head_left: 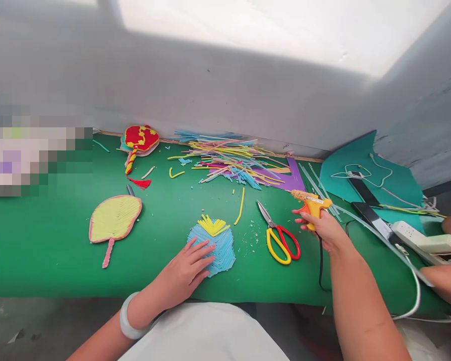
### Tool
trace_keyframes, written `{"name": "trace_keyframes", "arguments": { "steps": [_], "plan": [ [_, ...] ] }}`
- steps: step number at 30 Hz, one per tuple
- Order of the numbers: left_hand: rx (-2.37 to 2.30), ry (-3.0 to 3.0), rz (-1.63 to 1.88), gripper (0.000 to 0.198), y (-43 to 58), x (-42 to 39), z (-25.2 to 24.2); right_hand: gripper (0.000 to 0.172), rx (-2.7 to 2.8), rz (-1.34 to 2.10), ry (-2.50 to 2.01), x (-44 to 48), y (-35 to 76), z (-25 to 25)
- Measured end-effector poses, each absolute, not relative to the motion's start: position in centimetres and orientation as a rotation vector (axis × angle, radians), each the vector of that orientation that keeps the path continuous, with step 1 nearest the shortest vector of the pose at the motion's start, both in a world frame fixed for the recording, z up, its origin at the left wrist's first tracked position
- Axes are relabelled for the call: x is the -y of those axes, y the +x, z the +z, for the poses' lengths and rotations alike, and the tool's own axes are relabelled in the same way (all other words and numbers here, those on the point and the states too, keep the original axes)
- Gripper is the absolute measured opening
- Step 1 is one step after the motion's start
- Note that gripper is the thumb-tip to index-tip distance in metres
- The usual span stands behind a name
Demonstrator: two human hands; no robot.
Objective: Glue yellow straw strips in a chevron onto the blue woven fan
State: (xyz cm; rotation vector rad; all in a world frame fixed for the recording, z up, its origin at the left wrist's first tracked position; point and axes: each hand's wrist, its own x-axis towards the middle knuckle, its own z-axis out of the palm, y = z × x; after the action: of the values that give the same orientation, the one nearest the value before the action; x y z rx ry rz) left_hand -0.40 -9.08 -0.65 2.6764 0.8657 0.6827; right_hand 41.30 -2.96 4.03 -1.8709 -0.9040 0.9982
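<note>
My left hand point(184, 273) lies flat with its fingers apart on a blue panel point(224, 253) covered in pipe-cleaner-like strips. Short yellow strips point(212, 226) fan out in a V along the panel's upper edge. In my right hand point(331, 231) is a yellow hot glue gun point(316, 204), held by its handle, nozzle pointing left, with fingers by the orange trigger. Scissors point(277, 238) with one red and one yellow handle lie partly opened between the panel and the glue gun. A single yellow strip point(240, 205) rests just above the panel's right side.
Loose coloured strips point(225, 155) are heaped at the back over a purple sheet point(295, 175). Left are a yellow fan with pink edging point(115, 219) and a red fan point(141, 138). A teal sheet point(334, 155), power strip point(411, 234), cables and another person's arm point(445, 283) are right.
</note>
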Motion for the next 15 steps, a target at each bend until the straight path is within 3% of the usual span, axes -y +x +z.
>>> {"name": "trace_keyframes", "arguments": {
  "steps": [7,15],
  "plan": [
    [-0.945,2.688,0.776,0.034,0.3,7.7,-0.8,0.059,0.900,1.079,-1.614,7.3,36.5,5.5],
    [-1.166,2.744,0.567,0.037,2.8,7.0,-0.8,0.052,1.037,1.311,-1.649,9.9,30.2,4.7]
  ]
}}
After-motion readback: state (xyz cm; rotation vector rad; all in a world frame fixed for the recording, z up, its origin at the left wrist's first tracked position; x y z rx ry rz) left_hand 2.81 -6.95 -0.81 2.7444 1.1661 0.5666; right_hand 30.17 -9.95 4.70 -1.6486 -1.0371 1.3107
